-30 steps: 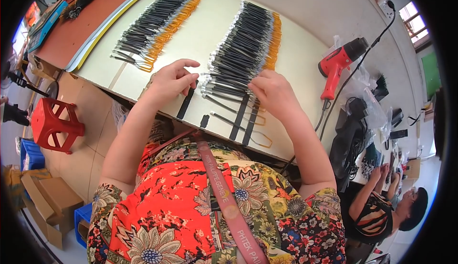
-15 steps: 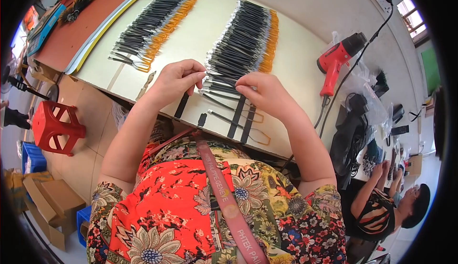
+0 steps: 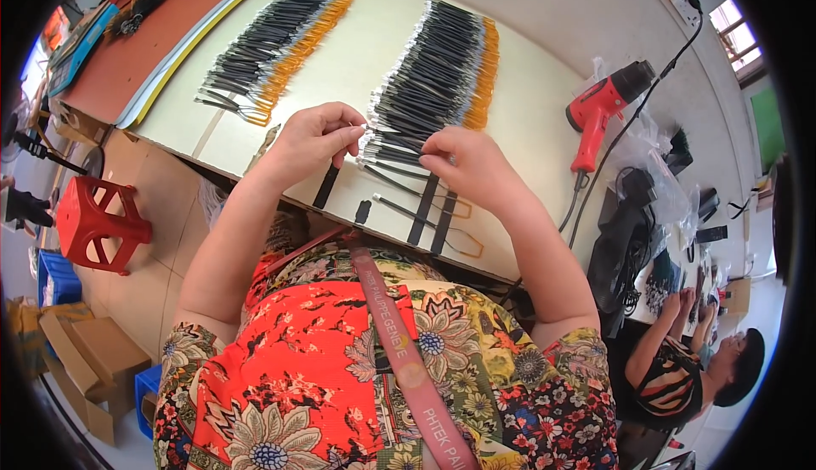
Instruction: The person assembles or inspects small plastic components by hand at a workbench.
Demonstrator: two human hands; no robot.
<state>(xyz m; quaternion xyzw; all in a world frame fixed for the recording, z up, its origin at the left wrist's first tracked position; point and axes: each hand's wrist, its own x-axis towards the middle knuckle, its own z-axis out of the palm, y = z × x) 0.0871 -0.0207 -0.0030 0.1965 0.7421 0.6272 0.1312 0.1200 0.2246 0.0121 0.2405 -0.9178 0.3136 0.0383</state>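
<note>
Two rows of wire leads lie on the pale tabletop, each lead with a black sleeve, a white connector at its left end and an orange wire loop at its right. My left hand (image 3: 321,144) pinches the white connector of a lead at the near end of the right row (image 3: 425,75). Across from it, my right hand (image 3: 470,164) has thumb and forefinger closed by the sleeved part of the same row; what they grip is mostly hidden. Nearer to me lie two separate leads, one of them a lead (image 3: 416,215) close to the table's edge. The left row (image 3: 285,41) lies farther off.
A red heat gun (image 3: 595,117) lies on the right, its cord trailing. Dark tape strips (image 3: 422,211) mark the table's front edge. On the left are a red mat (image 3: 195,24) and a red stool (image 3: 102,223). Another person (image 3: 680,376) works at far right.
</note>
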